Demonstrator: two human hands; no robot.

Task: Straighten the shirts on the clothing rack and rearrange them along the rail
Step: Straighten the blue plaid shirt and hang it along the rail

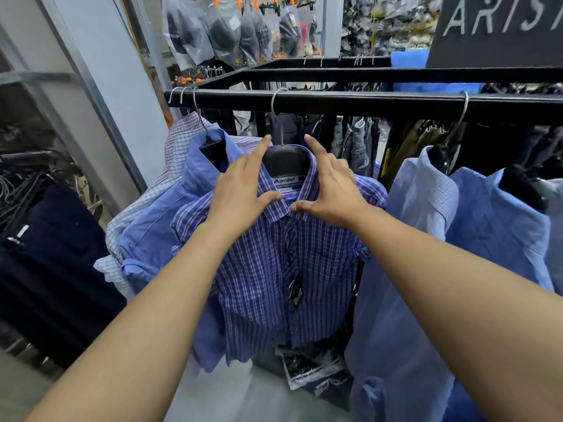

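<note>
I see the left hand (240, 185) and right hand (330, 184) spread flat, fingers extended, each grip pressing one collar side of the blue plaid shirt (283, 269). Its black hanger (285, 161) hooks mid-rail (350, 103), between a plain blue shirt (170, 223) leftward and pale blue shirts (426, 239) rightward.

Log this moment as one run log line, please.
step: straightening collar | item: plaid shirt on black rail | left hand: on collar | right hand: on collar | neighbours: blue shirts either side
</note>
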